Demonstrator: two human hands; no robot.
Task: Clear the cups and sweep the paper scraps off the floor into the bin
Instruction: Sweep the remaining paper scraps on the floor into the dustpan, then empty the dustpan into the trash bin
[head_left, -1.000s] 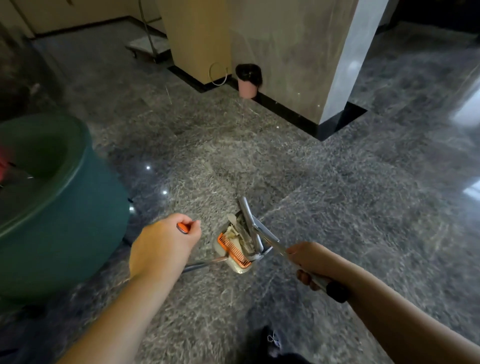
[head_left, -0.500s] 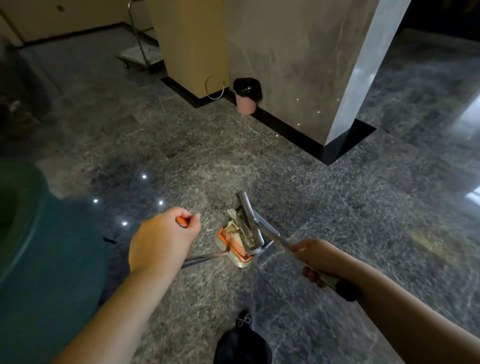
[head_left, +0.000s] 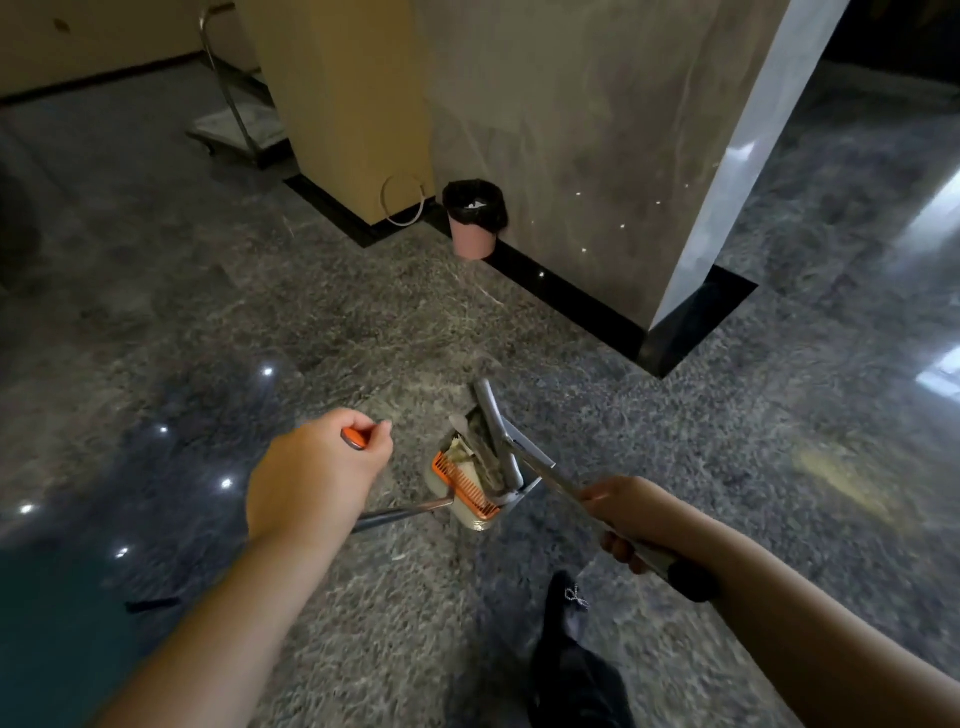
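Bare forearms without sleeves; dark trouser leg (head_left: 576, 680) and black shoe (head_left: 563, 597) with pale laces.

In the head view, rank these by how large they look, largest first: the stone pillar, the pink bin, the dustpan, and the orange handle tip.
1. Stone pillar
2. Pink bin and dustpan: they look alike, and the dustpan's nearness makes ranking unsure.
3. Orange handle tip, mostly hidden in the left hand.
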